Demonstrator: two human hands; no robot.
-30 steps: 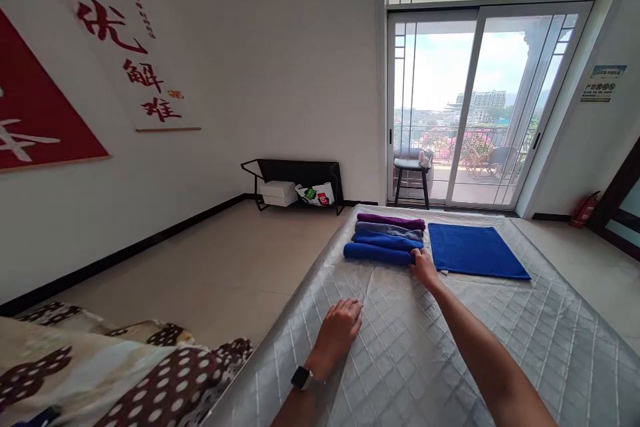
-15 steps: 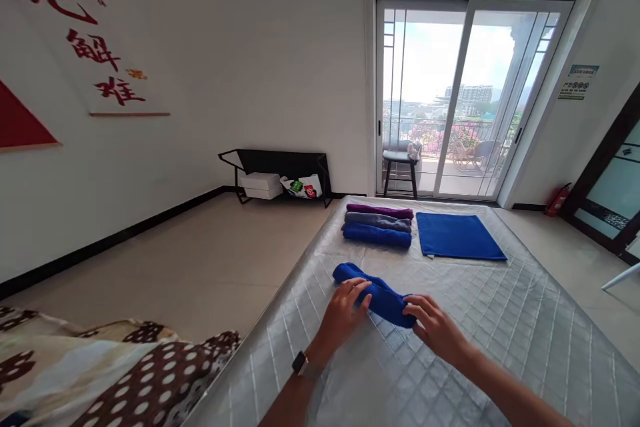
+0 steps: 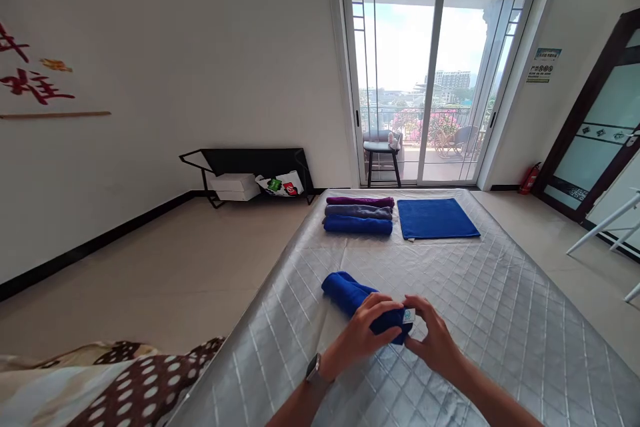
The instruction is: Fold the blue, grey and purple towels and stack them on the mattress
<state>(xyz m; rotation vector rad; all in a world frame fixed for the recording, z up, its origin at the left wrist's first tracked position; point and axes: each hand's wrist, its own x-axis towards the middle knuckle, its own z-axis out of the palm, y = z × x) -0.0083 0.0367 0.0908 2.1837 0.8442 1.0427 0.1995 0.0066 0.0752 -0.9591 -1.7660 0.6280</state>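
A rolled blue towel (image 3: 345, 290) lies aslant on the silver quilted mattress (image 3: 450, 300) in front of me. My left hand (image 3: 373, 327), with a watch on its wrist, is wrapped over the roll near its right part. At the roll's right end my right hand (image 3: 430, 333) grips between thumb and fingers, by a small white label (image 3: 409, 315). Farther back, three rolled towels lie side by side: a purple one (image 3: 360, 201), a grey one (image 3: 358, 212) and a blue one (image 3: 357, 225). Right of them is a flat blue towel (image 3: 437, 218).
A brown polka-dot blanket (image 3: 150, 387) is at the lower left. Against the wall stands a black rack (image 3: 255, 160) with white boxes (image 3: 233, 185). Beyond the mattress are glass sliding doors (image 3: 395, 80). White furniture legs (image 3: 603, 223) and a fire extinguisher (image 3: 530, 179) are at the right.
My left hand has slid right along the towel roll, close to my right hand. The white label now shows at the roll's right end. The view has turned to the right.
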